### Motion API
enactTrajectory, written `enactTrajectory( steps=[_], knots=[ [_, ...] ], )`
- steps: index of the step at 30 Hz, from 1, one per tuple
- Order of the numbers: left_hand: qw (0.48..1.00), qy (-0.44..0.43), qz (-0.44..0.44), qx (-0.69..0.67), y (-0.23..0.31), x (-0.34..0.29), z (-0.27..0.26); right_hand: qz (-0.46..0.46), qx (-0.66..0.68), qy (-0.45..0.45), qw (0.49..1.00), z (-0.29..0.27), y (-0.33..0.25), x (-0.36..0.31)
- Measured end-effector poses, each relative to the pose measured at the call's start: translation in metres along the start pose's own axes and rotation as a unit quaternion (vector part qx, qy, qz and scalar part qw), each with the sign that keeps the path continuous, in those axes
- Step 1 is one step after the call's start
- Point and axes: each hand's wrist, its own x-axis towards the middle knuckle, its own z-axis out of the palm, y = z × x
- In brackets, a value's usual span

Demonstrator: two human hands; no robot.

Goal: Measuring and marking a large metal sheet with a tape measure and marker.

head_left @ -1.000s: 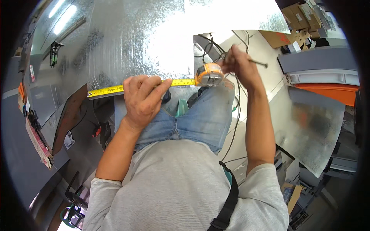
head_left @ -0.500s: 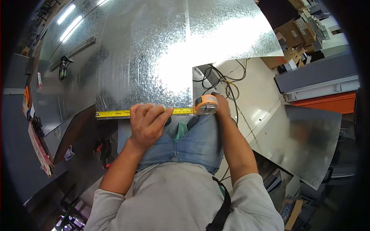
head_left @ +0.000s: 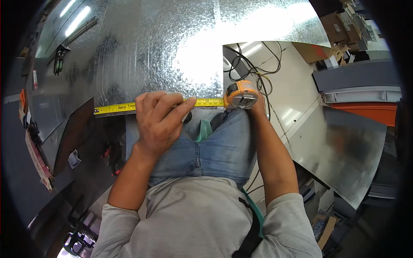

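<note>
A large galvanized metal sheet [head_left: 142,64] lies before me, its near edge running across in front of my jeans. Along that edge stretches the yellow blade [head_left: 116,108] of a tape measure, its hooked end near the sheet's left corner. My left hand [head_left: 159,118] is closed over the middle of the blade, fingers and thumb pressing it at the edge. At the sheet's right side, my right hand [head_left: 259,107] grips the orange and black tape measure case [head_left: 242,94]. The case hides most of that hand's fingers.
Black cables [head_left: 258,71] lie on the pale floor right of the sheet. Another metal sheet [head_left: 340,150] leans at the right, below an orange bin [head_left: 365,112]. Cardboard boxes [head_left: 340,30] stand far right. A black and green tool [head_left: 59,60] rests on metal at the left.
The whole view has shifted, so sheet, tape and hands sit higher in the picture and look slightly larger. Both hands keep their hold; the tape case appears turned a little.
</note>
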Motion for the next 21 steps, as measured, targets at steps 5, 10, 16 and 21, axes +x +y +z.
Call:
enactTrajectory(
  steps=[5, 10, 16, 21],
  knots=[
    [1.0, 0.001, 0.001, 0.004, 0.001, -0.003, 0.001, 0.039, -0.005, -0.001, 0.999, -0.005, -0.008, -0.004],
    [1.0, 0.006, -0.004, -0.001, 0.002, -0.005, 0.001, 0.031, -0.012, -0.008, 0.999, -0.005, -0.009, -0.006],
    [1.0, 0.004, -0.012, -0.005, 0.003, -0.003, -0.001, 0.027, -0.031, 0.0, 0.999, -0.009, -0.017, -0.008],
    [1.0, -0.011, -0.016, -0.007, 0.004, 0.0, -0.002, 0.048, -0.014, -0.002, 0.999, -0.009, -0.013, -0.005]
  ],
)
